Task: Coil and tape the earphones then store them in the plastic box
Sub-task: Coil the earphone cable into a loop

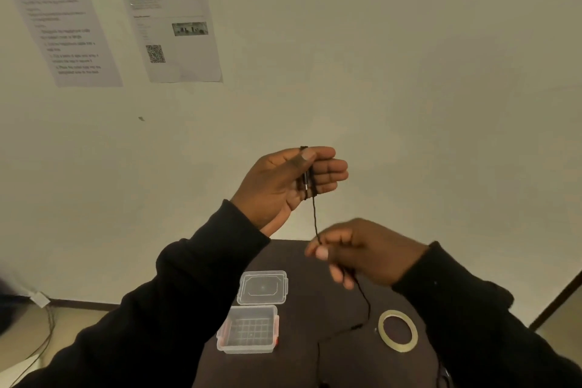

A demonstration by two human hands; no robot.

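My left hand (289, 183) is raised above the table, palm towards me, with a few turns of the black earphone cable (315, 217) wound over its fingers and the plug held under the thumb. Below it my right hand (356, 252) pinches the same cable, which runs taut between the two hands. The rest of the cable trails down onto the dark table (302, 261). A clear plastic box (248, 329) stands open on the table, with its lid (263, 287) lying just behind it. A roll of clear tape (397, 331) lies to the right of the box.
The small dark table stands against a pale wall with two printed sheets (163, 12) stuck up at the upper left. Grey cables (47, 331) run along the floor at the lower left.
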